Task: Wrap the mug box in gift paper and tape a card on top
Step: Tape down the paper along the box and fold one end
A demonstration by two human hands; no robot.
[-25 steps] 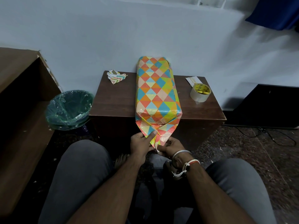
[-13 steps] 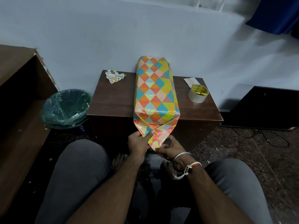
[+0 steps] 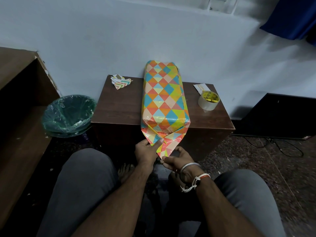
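The brown worktop [image 3: 119,106] stands against the wall. The box [image 3: 164,100], wrapped in diamond-patterned paper, lies lengthwise down its middle, with its near end at the front edge. A lined green bin [image 3: 68,115] sits on the floor to the left. The paper's flap [image 3: 162,142] (folded to a point) hangs over the front edge. The left hand [image 3: 147,151] pinches its side, thumb on top, and the right hand [image 3: 177,159] pinches its tip. A tape roll [image 3: 208,100] sits right of the box, a paper scrap [image 3: 120,81] lies at the far left corner, and a card [image 3: 199,87] lies just behind the tape.
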